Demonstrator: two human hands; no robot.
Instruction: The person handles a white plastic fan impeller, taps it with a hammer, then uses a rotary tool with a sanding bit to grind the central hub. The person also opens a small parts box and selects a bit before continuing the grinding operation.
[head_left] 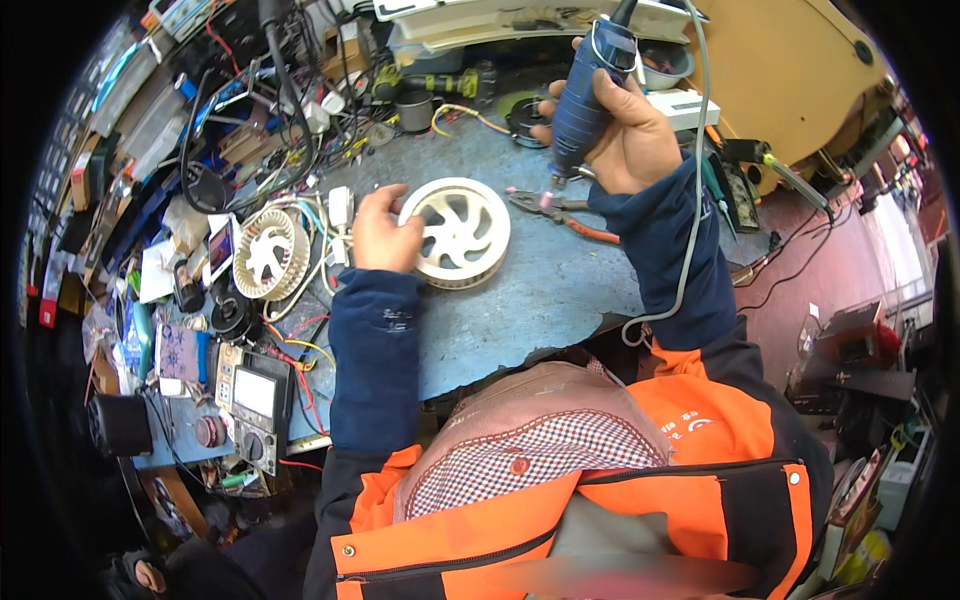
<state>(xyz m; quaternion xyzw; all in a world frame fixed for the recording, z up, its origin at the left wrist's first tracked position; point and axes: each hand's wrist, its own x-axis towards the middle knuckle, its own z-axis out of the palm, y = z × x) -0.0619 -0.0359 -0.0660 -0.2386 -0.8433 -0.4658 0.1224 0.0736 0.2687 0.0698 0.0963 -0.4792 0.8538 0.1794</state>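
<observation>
A white blower wheel [462, 262] with curved spokes lies on the worn blue bench top. My left hand [385, 235] is at its left edge, thumb and fingers closed against the rim. Raised above the bench to the right, my right hand [635, 135] grips a blue rotary tool [582, 110], nose pointing down. A small pink grinding bit [546, 200] sits at the tool's tip, to the right of the wheel and apart from it. Pliers with orange handles [590, 230] lie beneath and beside that bit. A grey cord [690, 250] hangs over my right sleeve.
A second blower wheel [268, 252] stands left amid wires. Further left are an analogue multimeter [256, 400] and clutter. At the back are a metal cup [414, 110], a green drill [440, 85] and a black coil [526, 120]. A soldering iron [795, 183] is at right.
</observation>
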